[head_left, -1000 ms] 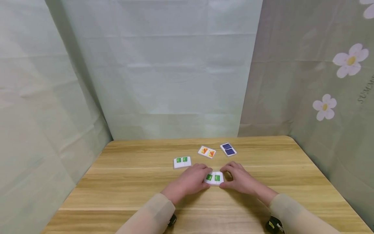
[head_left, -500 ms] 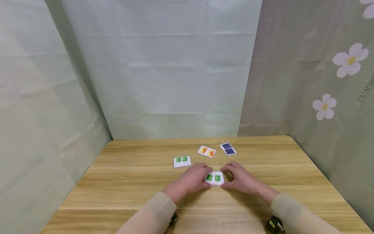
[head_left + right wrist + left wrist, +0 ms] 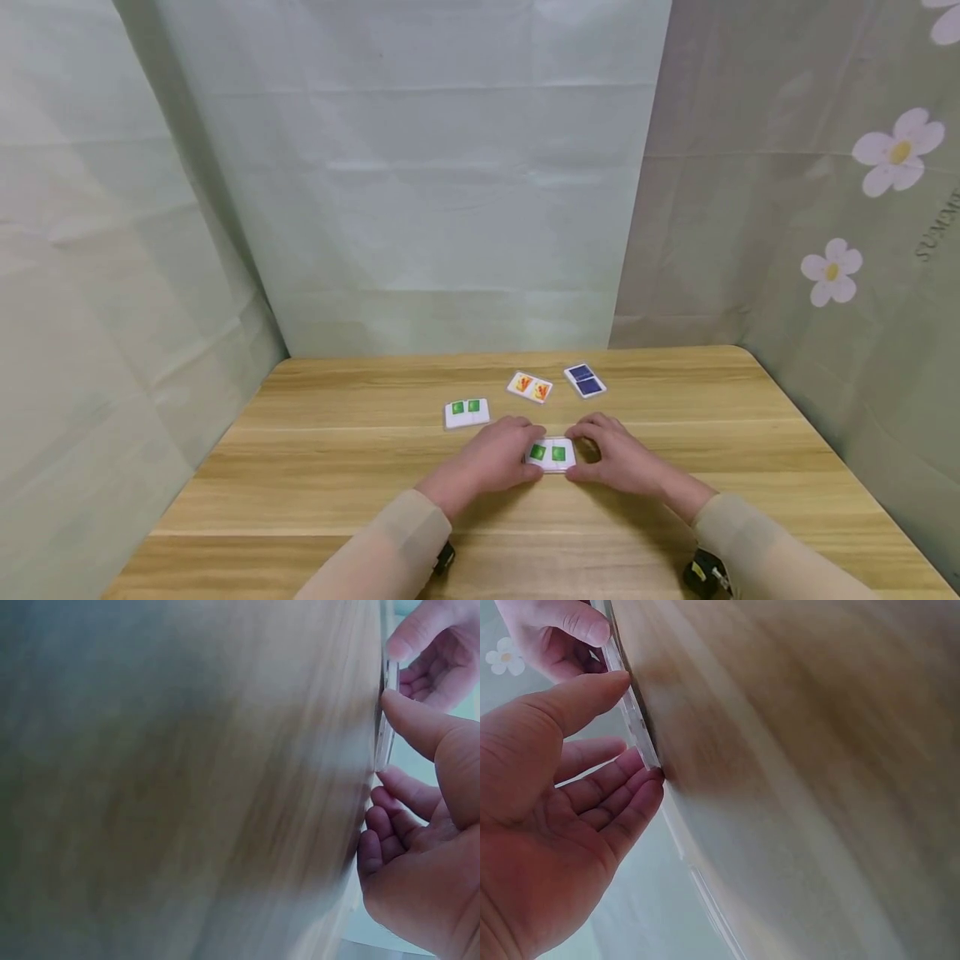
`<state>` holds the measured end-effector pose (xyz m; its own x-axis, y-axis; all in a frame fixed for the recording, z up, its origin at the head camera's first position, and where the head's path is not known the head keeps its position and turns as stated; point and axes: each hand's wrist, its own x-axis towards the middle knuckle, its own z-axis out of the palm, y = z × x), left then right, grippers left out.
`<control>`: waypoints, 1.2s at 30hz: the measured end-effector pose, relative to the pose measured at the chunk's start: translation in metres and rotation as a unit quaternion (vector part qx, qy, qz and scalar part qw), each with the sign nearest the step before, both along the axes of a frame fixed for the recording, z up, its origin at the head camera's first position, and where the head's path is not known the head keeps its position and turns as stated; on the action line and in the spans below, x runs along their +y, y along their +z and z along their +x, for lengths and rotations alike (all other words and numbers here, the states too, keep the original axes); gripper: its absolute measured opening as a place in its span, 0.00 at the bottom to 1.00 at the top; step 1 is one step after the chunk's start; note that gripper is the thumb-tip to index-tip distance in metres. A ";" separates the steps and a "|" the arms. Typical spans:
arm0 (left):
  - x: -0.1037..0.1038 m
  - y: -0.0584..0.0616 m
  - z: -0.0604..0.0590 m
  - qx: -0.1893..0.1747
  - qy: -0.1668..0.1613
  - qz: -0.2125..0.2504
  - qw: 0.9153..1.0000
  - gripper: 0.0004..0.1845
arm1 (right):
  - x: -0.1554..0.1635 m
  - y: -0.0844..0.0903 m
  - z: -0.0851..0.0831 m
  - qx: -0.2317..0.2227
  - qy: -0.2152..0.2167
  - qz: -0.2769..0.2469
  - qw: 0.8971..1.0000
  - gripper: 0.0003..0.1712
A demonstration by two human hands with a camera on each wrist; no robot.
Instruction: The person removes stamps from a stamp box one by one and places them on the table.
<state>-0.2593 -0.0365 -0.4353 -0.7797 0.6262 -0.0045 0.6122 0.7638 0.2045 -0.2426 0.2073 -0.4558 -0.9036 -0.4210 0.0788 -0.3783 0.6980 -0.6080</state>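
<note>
Green-square card stack [image 3: 549, 454] pinched at both short edges by left hand [image 3: 491, 461] and right hand [image 3: 617, 458], bare table [image 3: 315, 483] all around.

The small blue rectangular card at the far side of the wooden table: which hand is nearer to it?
The right hand. It lies just in front of the small blue rectangular card, slightly to its right. The left hand lies further away, to the card's left.

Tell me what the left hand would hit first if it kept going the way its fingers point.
The left hand points right, at the green card its fingers already touch. Past the card, the right hand would probably come next, as it grips the opposite edge.
</note>
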 end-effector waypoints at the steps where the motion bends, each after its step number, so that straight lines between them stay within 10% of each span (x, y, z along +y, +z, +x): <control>1: 0.000 0.000 0.000 -0.001 0.000 0.001 1.000 0.32 | 0.000 0.000 0.000 0.000 0.001 0.001 1.000 0.31; 36: -0.001 0.006 -0.001 -0.008 -0.029 0.007 1.000 0.26 | -0.006 0.006 -0.001 -0.012 -0.010 0.001 1.000 0.27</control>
<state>-0.2606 -0.0373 -0.4288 -0.7414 0.6710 -0.0082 0.6526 0.7238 0.2243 -0.2436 0.2011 -0.4502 -0.9132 -0.4034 0.0573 -0.3504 0.7058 -0.6157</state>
